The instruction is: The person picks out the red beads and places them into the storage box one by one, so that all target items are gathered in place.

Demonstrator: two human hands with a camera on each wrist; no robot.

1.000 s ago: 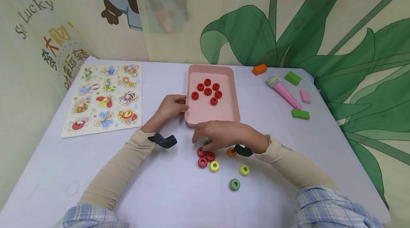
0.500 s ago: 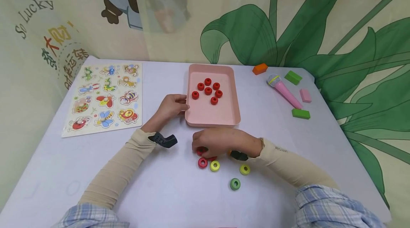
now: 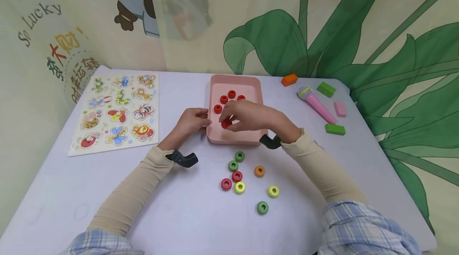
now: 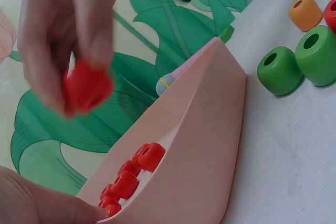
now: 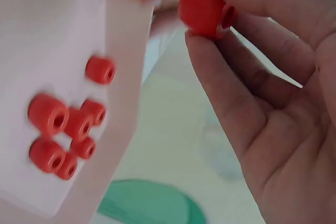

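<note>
My right hand [image 3: 252,116] is over the pink tray [image 3: 217,134] and pinches a red bead [image 5: 202,8] between thumb and fingertips. The bead is barrel-shaped, with a hole through it. Several matching red beads [image 5: 48,115] lie on the tray floor; in the head view the right hand covers some of them. My left hand [image 3: 191,122] grips the tray's left side, its thumb [image 4: 58,206] over the rim and its fingers mostly hidden outside. In the left wrist view the held bead [image 4: 86,86] hangs above the tray, slightly blurred.
In front of the tray lie green beads [image 3: 239,156], two red beads [image 3: 226,184], two yellow beads [image 3: 240,187] and an orange bead [image 3: 259,171]. An insect puzzle board [image 3: 116,113] is at left. At right lie a pink toy microphone [image 3: 318,105] and several blocks [image 3: 335,129].
My right hand took hold of a red bead among those on the table, then moved up and away from me, over the tray. My left hand has stayed at the tray's side.
</note>
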